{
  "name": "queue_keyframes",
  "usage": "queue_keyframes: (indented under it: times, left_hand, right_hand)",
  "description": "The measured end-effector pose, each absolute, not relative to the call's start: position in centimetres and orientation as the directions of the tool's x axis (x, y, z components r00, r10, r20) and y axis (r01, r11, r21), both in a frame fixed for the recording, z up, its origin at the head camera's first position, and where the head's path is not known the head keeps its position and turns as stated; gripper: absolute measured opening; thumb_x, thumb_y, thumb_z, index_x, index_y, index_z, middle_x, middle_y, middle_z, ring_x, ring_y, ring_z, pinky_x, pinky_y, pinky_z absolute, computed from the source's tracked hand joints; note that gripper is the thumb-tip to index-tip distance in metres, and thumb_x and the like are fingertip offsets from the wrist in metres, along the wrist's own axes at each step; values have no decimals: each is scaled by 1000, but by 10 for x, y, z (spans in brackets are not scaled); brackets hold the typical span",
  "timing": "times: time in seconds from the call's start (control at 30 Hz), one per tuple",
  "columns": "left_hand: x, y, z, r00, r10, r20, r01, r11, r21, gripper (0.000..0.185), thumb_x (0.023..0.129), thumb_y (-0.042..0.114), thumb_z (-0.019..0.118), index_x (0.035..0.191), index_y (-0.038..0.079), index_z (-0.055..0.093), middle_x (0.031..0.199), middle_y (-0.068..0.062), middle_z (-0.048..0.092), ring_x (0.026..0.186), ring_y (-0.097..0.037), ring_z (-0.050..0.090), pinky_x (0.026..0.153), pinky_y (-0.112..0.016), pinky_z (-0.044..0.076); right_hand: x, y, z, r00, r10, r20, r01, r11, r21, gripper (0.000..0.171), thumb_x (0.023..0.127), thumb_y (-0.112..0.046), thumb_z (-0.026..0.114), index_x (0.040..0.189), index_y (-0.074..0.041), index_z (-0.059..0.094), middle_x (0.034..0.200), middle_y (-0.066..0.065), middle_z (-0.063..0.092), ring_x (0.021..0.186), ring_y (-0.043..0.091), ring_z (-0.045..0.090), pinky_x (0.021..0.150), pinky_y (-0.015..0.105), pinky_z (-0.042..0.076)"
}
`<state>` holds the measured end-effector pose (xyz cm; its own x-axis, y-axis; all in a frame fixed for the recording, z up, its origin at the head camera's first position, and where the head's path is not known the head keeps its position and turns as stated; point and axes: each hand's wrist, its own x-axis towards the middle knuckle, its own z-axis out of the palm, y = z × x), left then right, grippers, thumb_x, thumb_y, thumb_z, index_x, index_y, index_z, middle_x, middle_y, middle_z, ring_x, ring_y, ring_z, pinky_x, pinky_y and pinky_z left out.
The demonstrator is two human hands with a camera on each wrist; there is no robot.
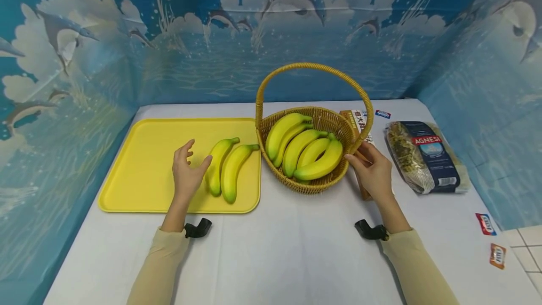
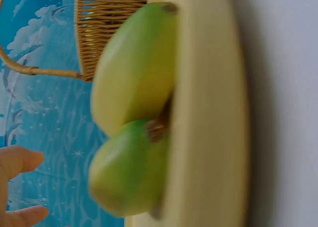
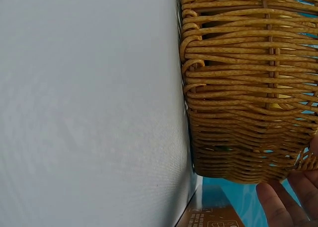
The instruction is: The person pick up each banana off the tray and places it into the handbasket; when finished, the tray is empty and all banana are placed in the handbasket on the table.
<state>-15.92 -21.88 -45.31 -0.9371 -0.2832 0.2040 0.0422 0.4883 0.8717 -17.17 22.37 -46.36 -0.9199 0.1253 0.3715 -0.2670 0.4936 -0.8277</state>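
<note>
Two bananas lie side by side on the yellow tray (image 1: 156, 164): the left banana (image 1: 218, 166) and the right banana (image 1: 235, 173). Just left of them is my left hand (image 1: 187, 173), thumb and fingers spread with nothing between them. In the left wrist view, its fingertips (image 2: 27, 160) stand apart from the banana ends (image 2: 131, 172). My right hand (image 1: 373, 171) grips the right rim of a wicker basket (image 1: 311, 187), by the foot of its arched handle (image 1: 313, 65). Several bananas (image 1: 292, 140) fill the basket. In the right wrist view, fingers (image 3: 273, 202) reach behind the woven wall.
Behind my right hand, a brown and white box (image 1: 353, 119) is partly hidden. To its right lies an AGNESI pasta bag (image 1: 427, 156). Small packets, one red and blue (image 1: 485, 224) and one brown (image 1: 498, 255), are at the right table edge. A dolphin-print curtain (image 1: 203, 69) encloses the table.
</note>
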Motion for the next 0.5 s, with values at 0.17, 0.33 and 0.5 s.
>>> queue_keyframes:
  times: [0.17, 0.33, 0.5]
  left_hand:
    - [-165, -217, -470, -971, -231, 60, -68, 509, 858, 71, 88, 25, 73, 148, 6, 40, 146, -19, 37, 126, -38, 40, 102, -54, 37]
    - [-169, -219, -484, -983, -184, -17, -123, 586, 801, 72, 88, 33, 72, 147, 6, 41, 142, -22, 42, 128, -38, 40, 105, -54, 35]
    - [-171, -219, -488, -981, -193, -7, -120, 582, 804, 65, 89, 29, 71, 143, 3, 47, 141, -22, 44, 127, -38, 40, 105, -52, 32]
  right_hand:
    - [-172, 223, -464, -918, 126, 377, -272, 493, -827, 48, 88, -13, 73, 131, 1, 59, 125, 21, 65, 99, -21, 52, 77, 4, 47]
    - [-172, 223, -464, -918, 127, 375, -267, 502, -823, 48, 88, -14, 73, 131, 1, 59, 125, 21, 65, 101, -19, 52, 78, 5, 47]
    - [-172, 224, -463, -917, 127, 377, -269, 499, -823, 47, 87, -13, 73, 130, 1, 59, 125, 21, 65, 102, -19, 52, 78, 5, 47]
